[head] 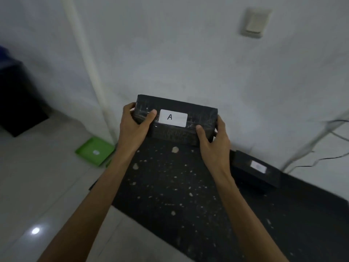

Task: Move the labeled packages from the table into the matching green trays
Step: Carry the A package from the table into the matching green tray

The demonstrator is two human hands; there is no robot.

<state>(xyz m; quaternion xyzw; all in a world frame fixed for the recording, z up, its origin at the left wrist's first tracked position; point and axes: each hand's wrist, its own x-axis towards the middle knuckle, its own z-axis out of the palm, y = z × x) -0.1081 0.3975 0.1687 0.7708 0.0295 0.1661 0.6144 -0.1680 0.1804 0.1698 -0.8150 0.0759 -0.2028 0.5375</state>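
A black wrapped package [175, 129] with a white label reading "A" is held up over the far end of the dark speckled table [170, 190]. My left hand [135, 127] grips its left end and my right hand [214, 140] grips its right end, thumbs on the front face. A second black package [255, 168] with a blurred white label lies on the table to the right. On the floor to the left, beside the table, sits a green tray [95, 151] with a small white label in it; part of it is hidden by my left forearm.
A white wall stands close behind the table, with a vertical pipe [88, 69] and a light switch [255, 22]. Cables [321, 140] hang at the right. A dark cabinet [18, 99] stands on the pale tiled floor at far left.
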